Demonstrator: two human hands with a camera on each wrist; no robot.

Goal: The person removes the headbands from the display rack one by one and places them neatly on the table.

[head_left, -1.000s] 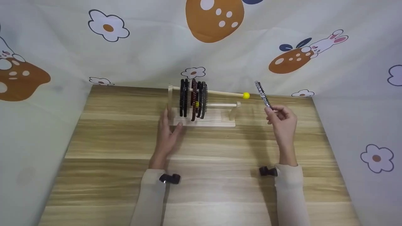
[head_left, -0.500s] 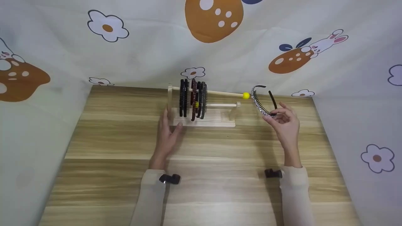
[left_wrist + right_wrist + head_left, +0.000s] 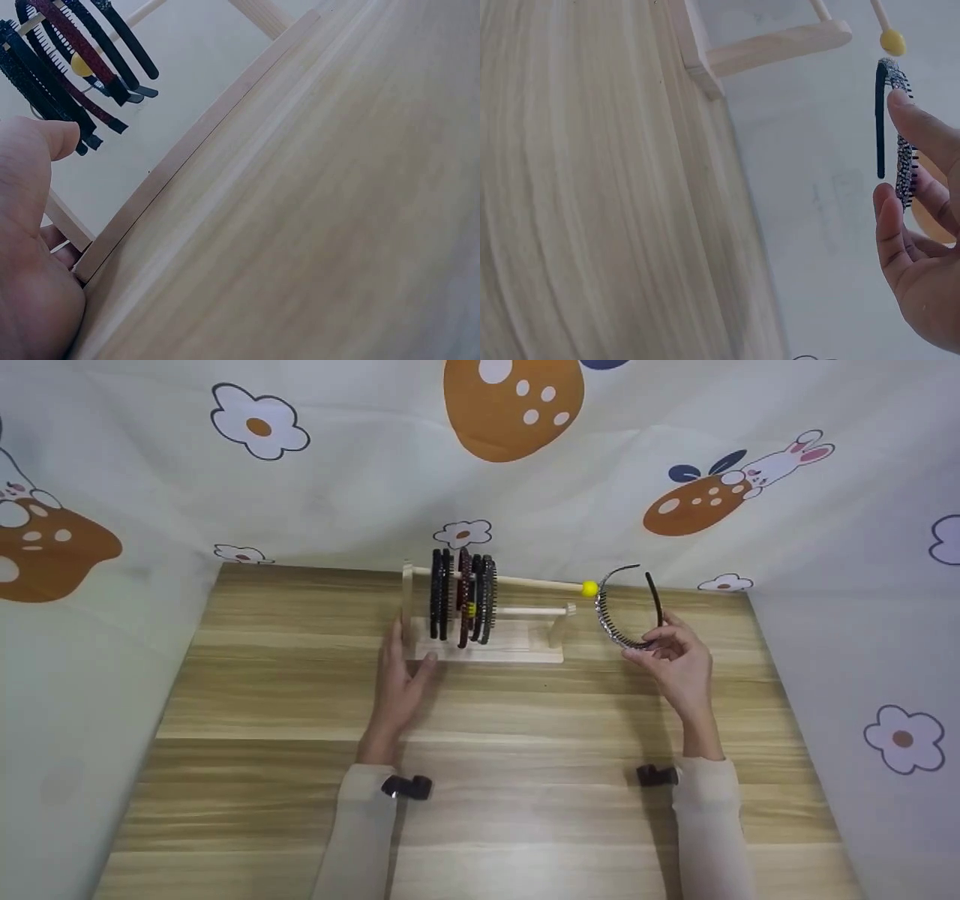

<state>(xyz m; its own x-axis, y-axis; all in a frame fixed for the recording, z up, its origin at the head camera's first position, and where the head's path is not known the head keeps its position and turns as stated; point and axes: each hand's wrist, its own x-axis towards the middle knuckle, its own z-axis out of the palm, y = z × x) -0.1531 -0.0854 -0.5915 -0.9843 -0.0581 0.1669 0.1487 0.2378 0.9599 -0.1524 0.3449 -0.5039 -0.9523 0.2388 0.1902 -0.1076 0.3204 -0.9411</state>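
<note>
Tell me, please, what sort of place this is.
Perhaps a screened-off work booth: patterned fabric encloses the back and both sides of a wood-grain table bearing a wooden stand hung with headbands.

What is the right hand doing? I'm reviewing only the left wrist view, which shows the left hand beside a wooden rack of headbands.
Observer: The right hand is holding a silvery headband between thumb and fingers.

Operator: Is that headband on the rack's upper rod?

Observer: No. It is off the upper rod, just beyond the yellow ball at its end; I can't tell whether the two touch.

Operator: Which way does the headband's gap face?

Observer: Away from the ball, toward the upper right in the head view.
</note>
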